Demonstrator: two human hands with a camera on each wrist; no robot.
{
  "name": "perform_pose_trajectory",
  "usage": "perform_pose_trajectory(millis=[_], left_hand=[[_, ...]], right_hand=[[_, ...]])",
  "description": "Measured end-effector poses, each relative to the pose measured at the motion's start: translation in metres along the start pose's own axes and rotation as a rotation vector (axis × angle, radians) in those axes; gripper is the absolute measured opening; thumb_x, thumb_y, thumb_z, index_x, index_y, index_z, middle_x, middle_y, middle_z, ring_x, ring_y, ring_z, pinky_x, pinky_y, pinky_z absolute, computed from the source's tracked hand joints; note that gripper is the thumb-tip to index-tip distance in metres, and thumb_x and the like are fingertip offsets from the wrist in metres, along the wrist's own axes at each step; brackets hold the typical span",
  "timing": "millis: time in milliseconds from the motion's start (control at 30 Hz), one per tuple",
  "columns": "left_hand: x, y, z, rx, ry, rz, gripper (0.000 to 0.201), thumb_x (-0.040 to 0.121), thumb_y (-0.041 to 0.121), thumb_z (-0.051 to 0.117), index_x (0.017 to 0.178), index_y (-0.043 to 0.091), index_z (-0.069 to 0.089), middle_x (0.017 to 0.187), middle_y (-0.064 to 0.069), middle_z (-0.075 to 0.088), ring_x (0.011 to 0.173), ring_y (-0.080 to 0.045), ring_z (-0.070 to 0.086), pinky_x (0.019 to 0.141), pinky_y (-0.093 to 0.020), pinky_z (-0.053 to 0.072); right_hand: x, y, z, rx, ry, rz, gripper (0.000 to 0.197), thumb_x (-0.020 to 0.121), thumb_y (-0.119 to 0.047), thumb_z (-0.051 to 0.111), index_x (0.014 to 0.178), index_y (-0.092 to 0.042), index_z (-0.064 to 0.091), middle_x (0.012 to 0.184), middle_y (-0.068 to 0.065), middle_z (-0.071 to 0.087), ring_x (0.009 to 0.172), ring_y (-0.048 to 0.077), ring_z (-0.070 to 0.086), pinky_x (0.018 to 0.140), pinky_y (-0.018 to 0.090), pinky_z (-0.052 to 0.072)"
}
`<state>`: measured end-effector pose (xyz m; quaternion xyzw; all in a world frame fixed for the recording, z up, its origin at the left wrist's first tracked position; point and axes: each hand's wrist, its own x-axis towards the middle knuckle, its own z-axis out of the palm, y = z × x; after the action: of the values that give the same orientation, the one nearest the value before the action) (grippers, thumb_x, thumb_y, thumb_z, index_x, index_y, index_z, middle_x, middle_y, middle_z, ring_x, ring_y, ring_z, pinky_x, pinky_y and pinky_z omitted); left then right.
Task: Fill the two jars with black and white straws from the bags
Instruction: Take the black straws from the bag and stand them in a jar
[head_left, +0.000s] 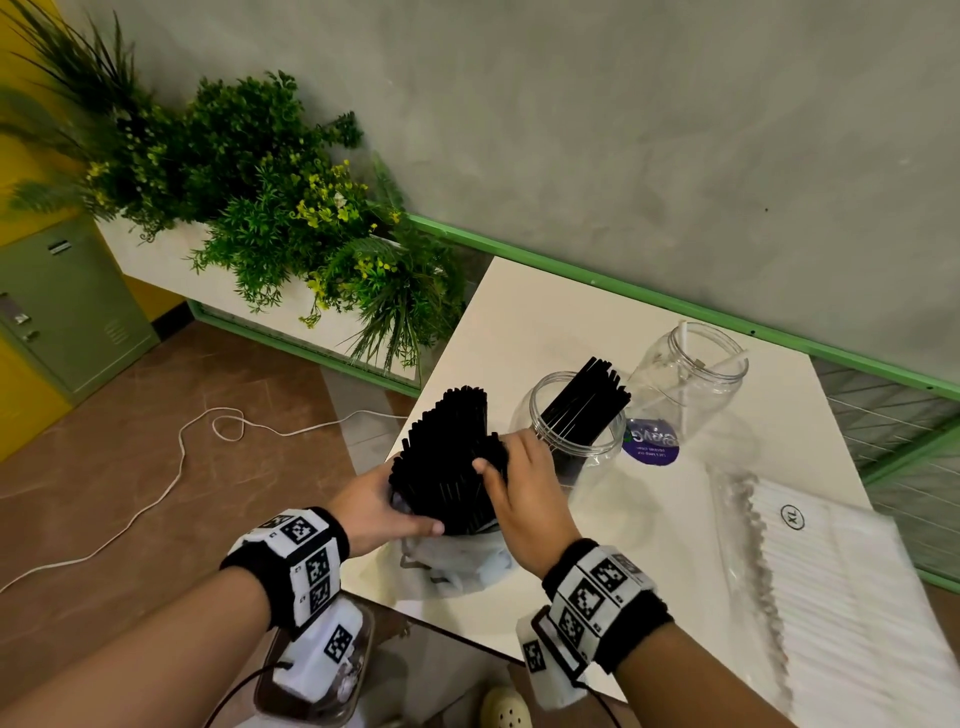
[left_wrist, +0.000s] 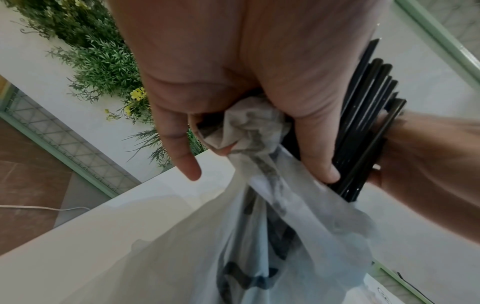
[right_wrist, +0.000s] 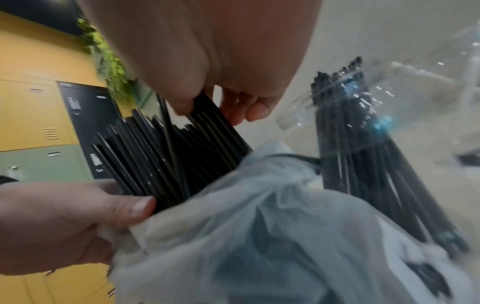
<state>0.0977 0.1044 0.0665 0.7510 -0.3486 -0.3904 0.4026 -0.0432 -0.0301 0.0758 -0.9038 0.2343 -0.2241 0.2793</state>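
Observation:
A thick bundle of black straws stands half out of a thin white plastic bag at the table's near left edge. My left hand grips the bundle and the bunched bag top from the left. My right hand pinches a small group of the black straws at the bundle's right side. Just behind stands a clear jar holding black straws. A second clear jar farther right holds a few white straws. A bag of white straws lies at the right.
The white table meets a grey wall with a green rail. A purple label disc lies between the jars. A planter with green foliage stands left. A white cable runs over the brown floor.

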Motion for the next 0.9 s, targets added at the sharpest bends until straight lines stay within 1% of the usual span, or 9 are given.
perform_pose_trajectory(millis=[67, 133, 233, 300, 467, 567, 633, 800, 900], left_hand=[[0.0, 0.0, -0.001, -0.002, 0.008, -0.003, 0.052, 0.066, 0.017, 0.084, 0.096, 0.039, 0.047, 0.096, 0.021, 0.059, 0.091, 0.007, 0.054, 0.081, -0.011, 0.044], [0.0, -0.001, -0.002, 0.001, 0.014, -0.003, 0.051, 0.065, 0.018, 0.085, 0.095, 0.038, 0.049, 0.097, 0.018, 0.061, 0.091, 0.004, 0.056, 0.076, -0.008, 0.042], [0.0, -0.003, -0.001, -0.013, 0.008, 0.003, 0.051, 0.066, 0.015, 0.085, 0.099, 0.034, 0.05, 0.097, 0.017, 0.061, 0.088, 0.008, 0.054, 0.068, -0.002, 0.041], [0.0, -0.002, 0.001, -0.012, 0.011, 0.011, 0.055, 0.065, 0.013, 0.085, 0.104, 0.031, 0.051, 0.097, 0.018, 0.06, 0.088, 0.01, 0.053, 0.067, 0.001, 0.04], [0.001, -0.003, 0.002, -0.005, 0.027, 0.007, 0.056, 0.061, 0.015, 0.088, 0.098, 0.035, 0.052, 0.099, 0.017, 0.062, 0.097, -0.006, 0.059, 0.076, -0.007, 0.042], [0.001, -0.004, 0.001, 0.002, 0.026, 0.003, 0.054, 0.062, 0.014, 0.087, 0.098, 0.033, 0.052, 0.096, 0.018, 0.061, 0.091, 0.0, 0.057, 0.071, -0.005, 0.04], [0.001, -0.003, 0.0, -0.001, 0.02, 0.003, 0.053, 0.062, 0.013, 0.086, 0.098, 0.032, 0.052, 0.093, 0.019, 0.06, 0.089, 0.0, 0.056, 0.066, -0.001, 0.038], [0.003, -0.003, 0.0, 0.018, 0.019, 0.026, 0.054, 0.064, 0.014, 0.086, 0.095, 0.037, 0.048, 0.093, 0.021, 0.058, 0.086, 0.009, 0.052, 0.065, 0.001, 0.039], [0.006, -0.006, 0.0, 0.035, 0.018, 0.027, 0.056, 0.064, 0.017, 0.086, 0.098, 0.039, 0.047, 0.098, 0.022, 0.059, 0.094, -0.001, 0.057, 0.077, -0.006, 0.041]], right_hand=[[-0.009, 0.006, -0.001, 0.2, -0.012, 0.078, 0.056, 0.091, -0.063, 0.03, 0.116, -0.018, 0.051, 0.112, -0.005, 0.047, 0.108, 0.011, 0.044, 0.097, 0.032, 0.039], [-0.018, 0.01, -0.005, 0.341, -0.06, 0.121, 0.062, 0.084, -0.072, 0.037, 0.125, -0.026, 0.044, 0.122, -0.011, 0.042, 0.118, 0.006, 0.041, 0.102, 0.031, 0.038], [-0.021, 0.013, -0.006, 0.246, -0.166, 0.116, 0.076, 0.071, -0.069, 0.057, 0.133, -0.029, 0.037, 0.126, -0.023, 0.033, 0.122, 0.007, 0.035, 0.103, 0.022, 0.031], [-0.015, 0.013, -0.003, 0.145, -0.172, 0.091, 0.083, 0.066, -0.068, 0.062, 0.133, -0.023, 0.04, 0.125, -0.016, 0.037, 0.118, 0.007, 0.034, 0.101, 0.017, 0.029], [0.005, 0.01, 0.002, 0.025, -0.197, 0.111, 0.073, 0.063, -0.054, 0.081, 0.119, -0.018, 0.052, 0.109, -0.008, 0.045, 0.106, 0.013, 0.036, 0.091, 0.024, 0.033], [0.009, 0.011, 0.0, 0.074, -0.218, 0.138, 0.064, 0.06, -0.046, 0.086, 0.107, -0.018, 0.053, 0.094, -0.017, 0.043, 0.102, 0.016, 0.04, 0.088, 0.03, 0.038], [0.009, 0.012, -0.001, 0.116, -0.237, 0.14, 0.061, 0.059, -0.042, 0.088, 0.104, -0.02, 0.054, 0.093, -0.023, 0.041, 0.102, 0.017, 0.041, 0.088, 0.031, 0.039], [0.01, 0.014, -0.006, 0.182, -0.254, 0.123, 0.044, 0.06, -0.035, 0.089, 0.086, -0.03, 0.053, 0.085, -0.02, 0.046, 0.095, 0.015, 0.043, 0.079, 0.02, 0.034], [0.009, 0.012, -0.01, 0.33, -0.241, 0.176, 0.039, 0.063, -0.027, 0.089, 0.078, -0.028, 0.053, 0.075, -0.013, 0.052, 0.076, 0.003, 0.049, 0.069, 0.018, 0.038]])
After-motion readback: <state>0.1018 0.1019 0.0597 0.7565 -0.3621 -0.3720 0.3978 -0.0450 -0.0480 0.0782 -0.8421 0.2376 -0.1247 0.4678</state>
